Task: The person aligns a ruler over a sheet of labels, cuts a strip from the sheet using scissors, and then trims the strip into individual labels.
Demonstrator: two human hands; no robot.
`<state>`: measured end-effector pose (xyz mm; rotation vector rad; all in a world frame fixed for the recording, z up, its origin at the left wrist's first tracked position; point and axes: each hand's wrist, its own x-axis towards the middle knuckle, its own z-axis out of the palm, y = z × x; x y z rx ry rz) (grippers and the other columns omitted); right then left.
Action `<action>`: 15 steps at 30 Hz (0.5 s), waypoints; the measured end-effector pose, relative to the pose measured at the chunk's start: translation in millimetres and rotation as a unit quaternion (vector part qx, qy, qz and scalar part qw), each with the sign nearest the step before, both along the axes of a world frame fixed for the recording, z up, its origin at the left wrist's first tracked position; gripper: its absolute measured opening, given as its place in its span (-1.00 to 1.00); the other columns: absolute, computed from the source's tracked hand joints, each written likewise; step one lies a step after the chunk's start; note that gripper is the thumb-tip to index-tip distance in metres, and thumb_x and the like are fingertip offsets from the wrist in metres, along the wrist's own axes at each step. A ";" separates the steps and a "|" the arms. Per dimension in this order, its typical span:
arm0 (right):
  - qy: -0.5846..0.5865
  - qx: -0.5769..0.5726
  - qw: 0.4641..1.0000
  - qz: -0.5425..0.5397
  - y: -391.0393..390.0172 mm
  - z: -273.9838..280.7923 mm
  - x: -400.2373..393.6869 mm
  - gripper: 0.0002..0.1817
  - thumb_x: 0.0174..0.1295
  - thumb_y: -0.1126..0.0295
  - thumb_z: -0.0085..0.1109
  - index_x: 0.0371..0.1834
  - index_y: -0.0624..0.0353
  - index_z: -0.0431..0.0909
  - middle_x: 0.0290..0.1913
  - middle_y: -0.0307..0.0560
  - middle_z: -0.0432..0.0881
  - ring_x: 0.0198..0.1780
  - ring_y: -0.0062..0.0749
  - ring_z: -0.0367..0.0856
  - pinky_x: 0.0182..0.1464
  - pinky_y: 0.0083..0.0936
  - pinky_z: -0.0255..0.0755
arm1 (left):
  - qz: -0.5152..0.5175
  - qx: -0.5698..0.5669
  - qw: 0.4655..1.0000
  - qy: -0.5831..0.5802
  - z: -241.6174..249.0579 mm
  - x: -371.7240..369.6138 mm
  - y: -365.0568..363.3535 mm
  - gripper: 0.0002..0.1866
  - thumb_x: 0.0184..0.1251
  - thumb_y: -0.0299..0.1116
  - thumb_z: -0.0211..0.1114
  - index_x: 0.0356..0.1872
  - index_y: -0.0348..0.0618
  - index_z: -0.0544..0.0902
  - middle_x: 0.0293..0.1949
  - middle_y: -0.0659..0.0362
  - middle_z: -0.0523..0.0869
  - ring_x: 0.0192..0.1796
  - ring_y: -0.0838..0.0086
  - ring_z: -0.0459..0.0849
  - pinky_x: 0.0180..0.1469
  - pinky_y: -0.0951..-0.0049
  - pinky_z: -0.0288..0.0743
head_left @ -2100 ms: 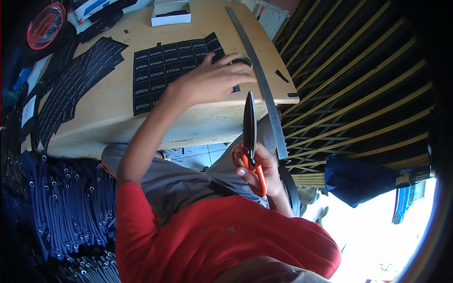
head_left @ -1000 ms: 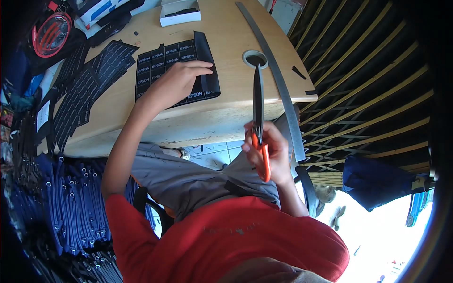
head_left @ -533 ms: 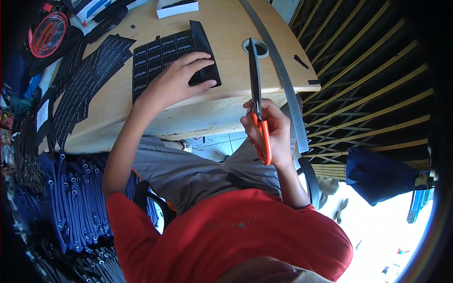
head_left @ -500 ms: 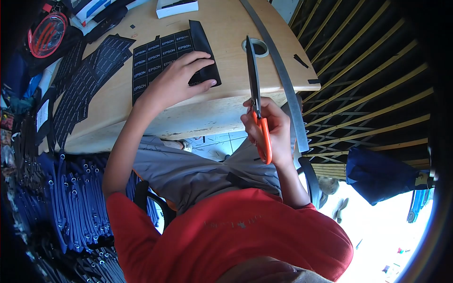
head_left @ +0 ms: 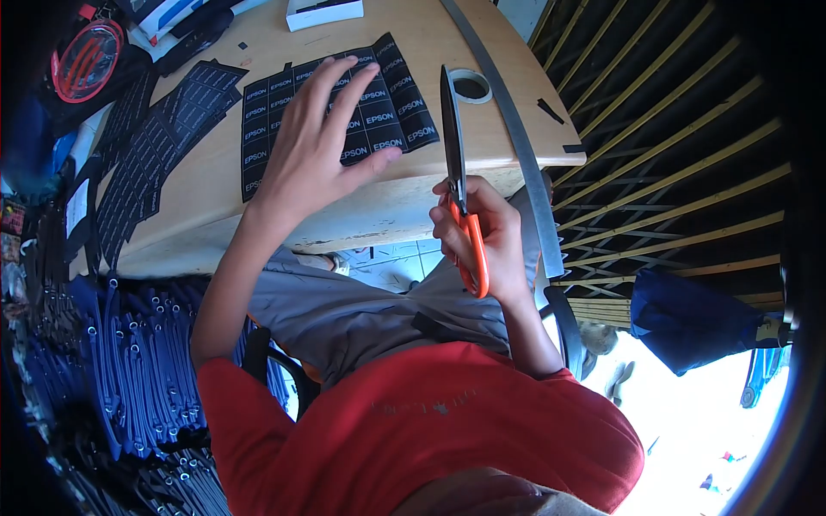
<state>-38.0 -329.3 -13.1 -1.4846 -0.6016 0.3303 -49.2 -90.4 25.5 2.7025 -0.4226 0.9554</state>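
A black sheet printed with EPSON labels (head_left: 385,112) lies on the wooden table, its right part creased and slightly raised. My left hand (head_left: 323,142) is over the sheet with fingers spread, holding nothing; whether it touches the sheet is unclear. In my right hand (head_left: 483,225), in front of the table's edge, are scissors with orange handles (head_left: 479,258), blades pointing up and away from me. Beyond the blades, a roll of tape (head_left: 471,86) lies on the table.
More printed black strips (head_left: 163,129) lie on the table's left side. A long metal ruler (head_left: 508,112) runs along the right. A white box (head_left: 323,12) sits at the back. Blue straps (head_left: 142,370) hang at lower left, and a folding gate (head_left: 671,163) stands right.
The sheet's right flap has unfolded to the right, showing more labels. My left hand has lifted and moved slightly left, fingers more upright. The scissors have shifted slightly left.
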 end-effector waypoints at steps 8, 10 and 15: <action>0.046 0.017 0.995 -0.087 -9.6 -6.1 -11.4 -0.64 0.30 0.39 0.34 0.08 0.26 0.45 -0.39 -0.38 0.43 -0.42 -0.83 0.35 -0.38 -0.81 0.25 | 0.085 0.038 0.995 0.030 -19.7 -46.7 -24.7 -0.34 0.17 -0.08 0.44 0.30 -0.06 0.50 0.29 0.09 0.44 0.34 0.12 0.37 0.36 -0.03 0.21; 0.094 0.011 0.994 -0.053 -14.6 -6.9 -11.4 -0.59 0.32 0.33 0.31 0.13 0.25 0.41 -0.31 -0.33 0.45 -0.36 -0.76 0.40 -0.31 -0.77 0.31 | 0.115 0.049 0.990 0.064 -25.8 -48.3 -23.8 -0.37 0.20 -0.08 0.41 0.31 0.06 0.50 0.30 0.15 0.45 0.37 0.15 0.35 0.39 -0.13 0.12; -0.031 0.042 0.999 0.010 -14.7 -13.2 -13.0 -0.30 0.33 -0.07 0.19 0.29 0.21 0.21 -0.23 -0.23 0.43 -0.23 -0.61 0.39 -0.17 -0.64 0.33 | 0.145 0.092 0.983 0.071 -46.0 -60.7 -22.4 -0.51 0.22 -0.36 0.35 0.23 0.13 0.60 0.25 0.20 0.52 0.33 0.24 0.45 0.41 -0.05 0.13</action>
